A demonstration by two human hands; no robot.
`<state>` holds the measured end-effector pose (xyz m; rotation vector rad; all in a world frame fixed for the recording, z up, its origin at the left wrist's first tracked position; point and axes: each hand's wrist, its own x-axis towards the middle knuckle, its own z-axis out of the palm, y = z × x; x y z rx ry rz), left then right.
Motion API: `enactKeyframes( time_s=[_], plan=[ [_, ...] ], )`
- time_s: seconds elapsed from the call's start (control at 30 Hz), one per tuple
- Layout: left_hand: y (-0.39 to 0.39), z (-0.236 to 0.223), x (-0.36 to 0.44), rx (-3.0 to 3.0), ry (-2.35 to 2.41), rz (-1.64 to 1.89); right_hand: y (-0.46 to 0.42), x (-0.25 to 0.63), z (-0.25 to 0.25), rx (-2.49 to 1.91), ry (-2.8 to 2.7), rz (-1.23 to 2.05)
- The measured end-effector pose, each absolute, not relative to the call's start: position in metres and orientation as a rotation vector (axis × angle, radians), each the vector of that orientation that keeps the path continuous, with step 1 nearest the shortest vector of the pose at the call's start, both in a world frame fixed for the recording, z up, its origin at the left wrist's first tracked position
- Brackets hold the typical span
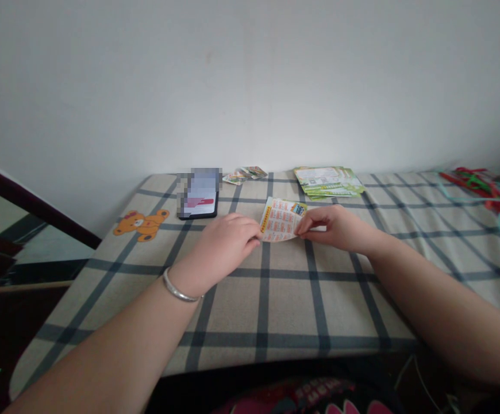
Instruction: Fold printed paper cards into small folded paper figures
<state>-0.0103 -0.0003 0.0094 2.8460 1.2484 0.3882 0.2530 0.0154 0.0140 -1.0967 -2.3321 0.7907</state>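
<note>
A beige, grey-checked cloth (288,310) spreads beneath the person's left hand (230,238) and right hand (334,227). Farther off lie fanned green-and-white printed cards (327,181) to the right, a black rectangular phone (200,195) to the left. Both hands pinch a small red-and-yellow printed paper sheet (279,221) between them.

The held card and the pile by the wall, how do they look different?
The card is between the left hand and right hand; no hand touches the pile.
The card shows rows of reddish print on a pale face; the pile shows lots of green.
The card looks smaller; the pile looks wider, with several edges fanned out.
Both have colourful printing.
</note>
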Motion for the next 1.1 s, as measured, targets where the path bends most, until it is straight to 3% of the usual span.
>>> enactKeyframes(
  time_s=[0.5, 0.77, 0.93, 1.1],
  plan=[
    [-0.011, 0.016, -0.002, 2.764, 1.198, 0.379, 0.000, 0.236, 0.021, -1.070, -2.600, 0.381],
    [-0.007, 0.014, -0.005, 2.749, 1.110, 0.450, -0.004, 0.235, 0.019, -0.919, -2.597, 0.755],
    [-0.001, 0.004, -0.010, 2.730, 1.428, 0.507, -0.011, 0.231, 0.025, -0.829, -2.590, 1.011],
    [0.000, 0.002, -0.015, 2.748, 1.521, 0.456, -0.016, 0.226, 0.024, -0.773, -2.588, 1.053]
  ],
)
